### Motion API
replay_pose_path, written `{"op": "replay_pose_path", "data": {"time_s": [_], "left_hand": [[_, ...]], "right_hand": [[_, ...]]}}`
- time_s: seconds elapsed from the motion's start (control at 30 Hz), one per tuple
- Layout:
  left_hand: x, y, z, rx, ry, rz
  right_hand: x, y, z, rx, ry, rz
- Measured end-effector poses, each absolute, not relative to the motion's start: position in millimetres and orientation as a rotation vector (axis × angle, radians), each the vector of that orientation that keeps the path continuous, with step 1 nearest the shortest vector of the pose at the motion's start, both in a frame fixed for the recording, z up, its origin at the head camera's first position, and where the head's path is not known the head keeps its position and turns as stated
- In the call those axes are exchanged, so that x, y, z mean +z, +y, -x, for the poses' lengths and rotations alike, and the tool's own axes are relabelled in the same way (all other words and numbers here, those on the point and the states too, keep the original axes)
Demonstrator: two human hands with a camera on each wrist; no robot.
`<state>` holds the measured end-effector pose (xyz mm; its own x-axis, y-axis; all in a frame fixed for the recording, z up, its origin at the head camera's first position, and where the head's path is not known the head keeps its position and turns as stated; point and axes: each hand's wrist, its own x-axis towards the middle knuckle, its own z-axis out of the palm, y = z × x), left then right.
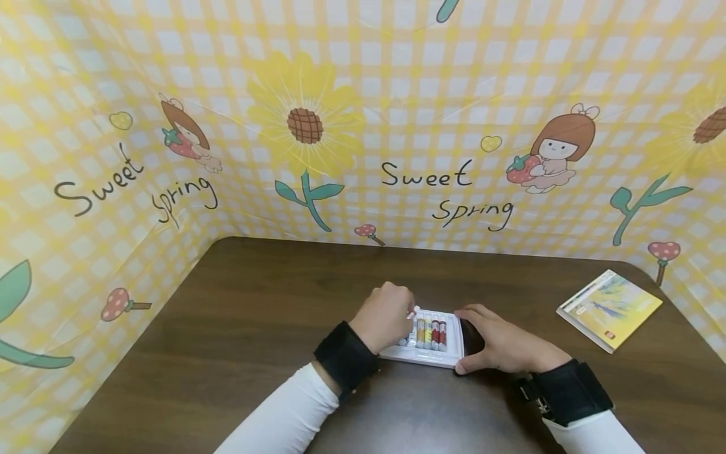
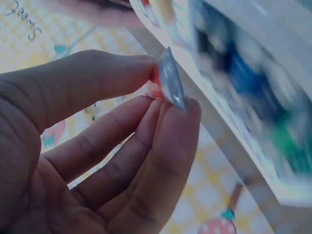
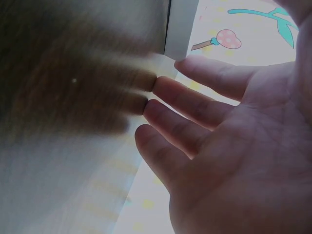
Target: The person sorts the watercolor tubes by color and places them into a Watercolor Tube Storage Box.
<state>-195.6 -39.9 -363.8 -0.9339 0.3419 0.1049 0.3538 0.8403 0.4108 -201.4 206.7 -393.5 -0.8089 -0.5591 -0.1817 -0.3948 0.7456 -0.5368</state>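
Observation:
A shallow white tray point(image 1: 418, 357) lies on the table between the two hands, with a row of small paint tubes point(image 1: 435, 334) in several colours. Over the tray's left part, my left hand point(image 1: 386, 317) pinches a paint tube point(image 2: 171, 80) between thumb and fingertips; its flat silver crimped end and a bit of orange-red show in the left wrist view. My right hand point(image 1: 505, 340) is spread at the tray's right end, thumb near the front corner and forefinger near the back one. In the right wrist view its fingers point(image 3: 195, 102) are extended, the forefinger tip at the white corner.
A yellow illustrated box point(image 1: 612, 309) with white sides lies at the right of the dark brown table point(image 1: 272, 284). Yellow checked cloth point(image 1: 340, 38) with flowers and lettering stands around the table's back and sides.

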Motion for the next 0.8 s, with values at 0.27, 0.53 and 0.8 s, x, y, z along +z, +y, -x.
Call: {"op": "replay_pose_path", "data": {"time_s": [0.27, 0.53, 0.8], "left_hand": [[-370, -2, 202, -0.593, -3.022, 0.64], [-372, 19, 204, -0.626, -3.061, 0.631], [-375, 31, 206, -0.559, -3.094, 0.607]], "right_hand": [[-394, 209, 203, -0.713, 2.619, 0.78], [-395, 210, 205, -0.716, 2.633, 0.833], [-394, 211, 204, -0.725, 2.639, 0.814]]}}
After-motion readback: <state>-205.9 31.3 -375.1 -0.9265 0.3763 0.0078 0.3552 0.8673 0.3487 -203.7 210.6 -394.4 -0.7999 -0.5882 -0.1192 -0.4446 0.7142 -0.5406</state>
